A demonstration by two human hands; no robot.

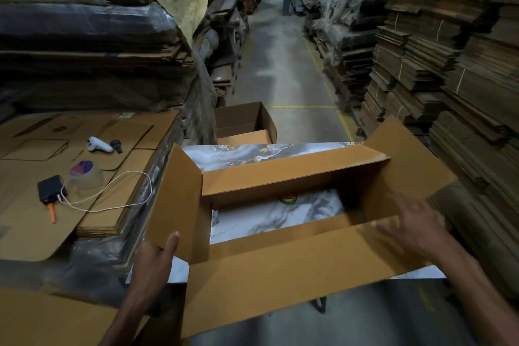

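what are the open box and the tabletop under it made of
The open box looks like corrugated cardboard: matte brown, with creased fold-out flaps. The tabletop has a smooth white-grey marble pattern with gold veins and a slight sheen. Whether it is real stone or printed laminate cannot be told from here.

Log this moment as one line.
left hand grips cardboard box left flap; right hand touches near flap; box on marble table; flaps open
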